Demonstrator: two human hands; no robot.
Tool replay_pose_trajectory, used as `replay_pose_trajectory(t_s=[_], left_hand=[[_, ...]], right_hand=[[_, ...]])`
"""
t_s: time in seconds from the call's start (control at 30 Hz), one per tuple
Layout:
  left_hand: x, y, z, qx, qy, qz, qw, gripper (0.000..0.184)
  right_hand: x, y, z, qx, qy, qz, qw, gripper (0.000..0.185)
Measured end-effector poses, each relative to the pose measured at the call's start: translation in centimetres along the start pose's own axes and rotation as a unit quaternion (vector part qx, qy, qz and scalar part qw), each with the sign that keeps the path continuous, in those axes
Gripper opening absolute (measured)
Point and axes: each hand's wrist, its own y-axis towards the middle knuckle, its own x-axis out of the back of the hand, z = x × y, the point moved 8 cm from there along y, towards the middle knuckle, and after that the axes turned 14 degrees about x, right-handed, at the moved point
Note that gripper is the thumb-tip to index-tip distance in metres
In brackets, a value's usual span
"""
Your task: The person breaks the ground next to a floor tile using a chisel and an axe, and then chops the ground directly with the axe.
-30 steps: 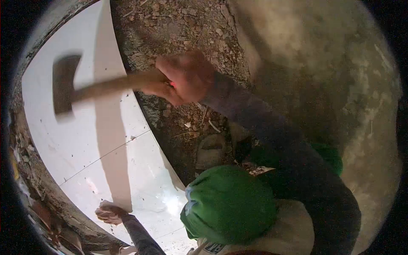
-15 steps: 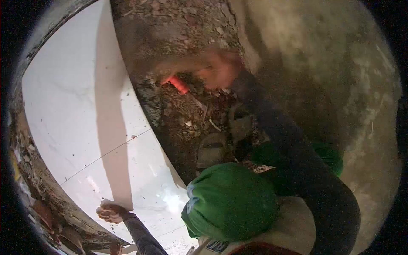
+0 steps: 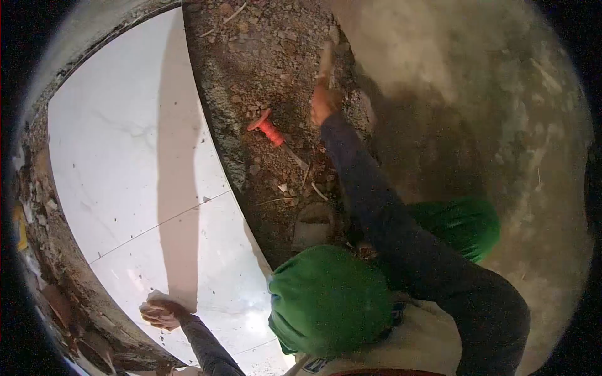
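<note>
My right hand (image 3: 325,104) is closed around the light wooden handle of a hammer (image 3: 327,59), whose greyish head points away from me over the rubble. A chisel with a red-orange grip and round hand guard (image 3: 271,131) lies apart on the broken ground, its metal blade pointing towards my feet. At the lower left, my left hand (image 3: 163,313) rests at the edge of the white tiles (image 3: 119,169). Its fingers are curled around a small whitish piece whose kind I cannot make out.
Gravelly rubble (image 3: 276,56) fills the strip between the tiles and a rough concrete surface (image 3: 476,81). My green-clad knees (image 3: 329,301) and a shoe (image 3: 313,225) are close below. Broken debris (image 3: 56,301) lines the tiles' left edge. Small crumbs dot the tiles.
My right hand has moved away from beside the chisel, up and forward, and the hammer now shows clearly in it. The chisel's guard has come into view. My left hand stays in place.
</note>
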Motion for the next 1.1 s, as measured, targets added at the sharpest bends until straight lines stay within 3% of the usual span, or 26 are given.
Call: replay_pose_trajectory(t_s=[0.03,0.13,0.17,0.27,0.33,0.37,0.47,0.53,0.6,0.67,0.73,0.8,0.87,0.97,1.03,1.1], left_hand=[[-2.1,0.1,2.2,0.034,-0.018,-0.011,0.999,0.061],[-5.3,0.2,4.0,0.092,-0.035,0.096,0.990,0.078],[-7.4,0.1,5.4,0.084,-0.018,0.074,0.993,0.077],[-5.4,0.3,3.3,0.044,-0.005,0.138,0.990,0.073],[-9.7,-0.3,5.3,-0.096,0.068,0.001,0.993,0.070],[-11.1,-0.8,6.5,-0.163,0.107,-0.066,0.979,0.068],[-6.7,-0.4,4.7,0.050,-0.005,0.060,0.997,0.067],[-11.8,-1.2,7.6,0.030,0.019,0.084,0.996,0.075],[-4.6,0.0,3.1,0.081,-0.028,0.104,0.991,0.077],[-5.6,-0.8,3.9,0.076,-0.022,0.058,0.995,0.077],[-6.8,-0.5,5.1,0.053,-0.024,0.040,0.997,0.076],[-7.3,0.2,5.3,0.054,-0.062,0.045,0.996,0.076],[-8.4,-0.9,6.2,0.040,-0.047,0.064,0.996,0.076],[-13.4,-2.1,6.5,-0.032,0.041,0.051,0.997,0.076],[-13.5,-1.3,8.4,-0.088,0.115,-0.015,0.989,0.077],[-7.9,-0.5,4.4,-0.059,0.022,0.001,0.998,0.077]], right_hand=[[0.7,-0.5,1.5,0.049,0.020,0.004,0.999,0.040],[4.8,-2.5,10.4,0.271,0.063,0.014,0.960,0.043],[5.6,-3.2,13.6,0.343,0.058,0.026,0.937,0.043],[5.6,-4.6,18.5,0.496,-0.004,0.106,0.862,0.042],[5.2,-3.9,16.5,0.540,-0.016,0.116,0.834,0.041],[4.5,-2.6,13.2,0.526,-0.013,0.131,0.840,0.040],[1.7,2.8,1.9,0.367,-0.034,0.182,0.912,0.038],[2.3,3.0,5.1,0.298,-0.075,0.168,0.937,0.043],[1.8,2.3,9.2,0.225,-0.100,0.155,0.957,0.048],[1.7,1.7,13.9,0.289,-0.094,0.076,0.950,0.054],[2.6,0.3,16.8,0.426,-0.071,0.016,0.902,0.058],[5.3,-0.4,16.3,0.516,-0.076,0.026,0.853,0.061],[2.4,4.5,3.0,0.278,-0.089,0.125,0.948,0.063],[2.2,6.4,-2.6,0.088,-0.138,0.130,0.978,0.067],[3.1,3.6,0.8,0.051,-0.157,0.116,0.979,0.069],[4.1,2.8,10.7,0.198,-0.149,0.049,0.968,0.066]])
